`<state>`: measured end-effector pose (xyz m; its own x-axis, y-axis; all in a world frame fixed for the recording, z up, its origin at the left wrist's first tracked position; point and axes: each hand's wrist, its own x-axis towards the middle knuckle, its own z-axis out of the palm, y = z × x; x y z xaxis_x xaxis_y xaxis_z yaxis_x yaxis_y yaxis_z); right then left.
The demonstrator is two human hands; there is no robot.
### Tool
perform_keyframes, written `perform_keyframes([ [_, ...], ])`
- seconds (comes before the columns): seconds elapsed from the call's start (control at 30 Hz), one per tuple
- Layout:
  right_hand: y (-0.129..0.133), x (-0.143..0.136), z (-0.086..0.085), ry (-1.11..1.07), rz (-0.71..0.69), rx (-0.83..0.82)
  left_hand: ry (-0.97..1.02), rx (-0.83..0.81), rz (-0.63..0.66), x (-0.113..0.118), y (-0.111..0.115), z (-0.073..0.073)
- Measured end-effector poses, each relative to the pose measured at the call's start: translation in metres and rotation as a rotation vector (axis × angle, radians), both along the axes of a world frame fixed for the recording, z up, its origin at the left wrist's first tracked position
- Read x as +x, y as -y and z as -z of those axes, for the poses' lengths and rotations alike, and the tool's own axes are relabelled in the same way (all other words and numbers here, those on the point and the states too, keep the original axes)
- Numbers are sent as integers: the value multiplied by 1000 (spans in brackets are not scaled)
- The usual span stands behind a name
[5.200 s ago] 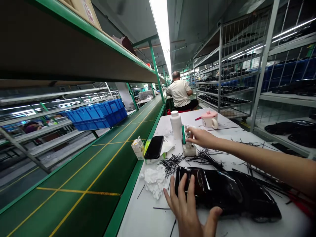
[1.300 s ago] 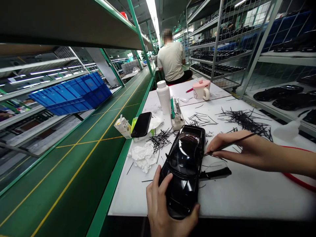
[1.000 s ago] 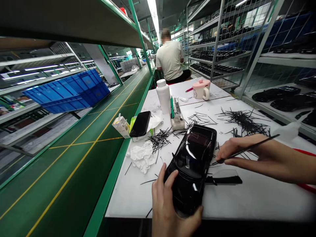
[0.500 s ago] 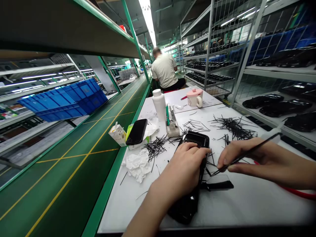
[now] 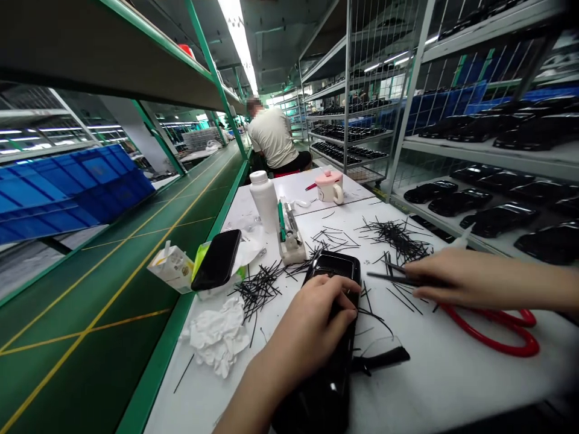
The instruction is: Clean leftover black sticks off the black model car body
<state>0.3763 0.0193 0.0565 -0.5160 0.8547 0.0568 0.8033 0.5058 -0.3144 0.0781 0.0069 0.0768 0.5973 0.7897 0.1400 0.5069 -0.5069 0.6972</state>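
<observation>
My left hand (image 5: 316, 322) lies across a glossy black model car body (image 5: 316, 392) on the white table, its fingers curled at the upper part and right edge. In my right hand (image 5: 452, 277) is a dark pair of tweezers (image 5: 384, 276), pinched between thumb and fingers, the prongs pointing left. Beneath this hand lie red-handled scissors (image 5: 502, 337); their blades are hidden. Thin black strips (image 5: 398, 238) are heaped just beyond the tweezers. Right of the car body lies a black piece (image 5: 384, 360) with a clear part.
Another strip pile (image 5: 260, 289), crumpled white tissue (image 5: 219, 334), a phone (image 5: 217, 259) and a carton (image 5: 172, 268) lie left. Further back stand a white bottle (image 5: 265, 202), tool holder (image 5: 293, 253) and mug (image 5: 329, 187). A green conveyor (image 5: 113, 289) runs left. A person (image 5: 274, 141) sits ahead.
My right hand has moved away from the car body toward the far strip pile, its tweezers turned left. More of the red scissor handles shows. The view has shifted right; my left hand stays on the car body.
</observation>
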Motion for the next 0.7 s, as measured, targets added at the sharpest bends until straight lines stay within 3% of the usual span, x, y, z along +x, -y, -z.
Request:
perform_keyframes([
  [0.1,-8,-2,12,237,-11,-171,57,-41,-20,0,3,1],
  [0.3,-37,-34,3,187,-26,-45,220,-135,-46,0,6,0],
  [0.4,-55,-46,8,170,-61,-14,333,-212,-93,0,6,-1],
  [0.57,-69,-46,20,189,-96,5,552,-398,-161,3,5,-1],
  [0.7,-75,-47,19,224,-128,-26,636,-513,-191,4,5,1],
])
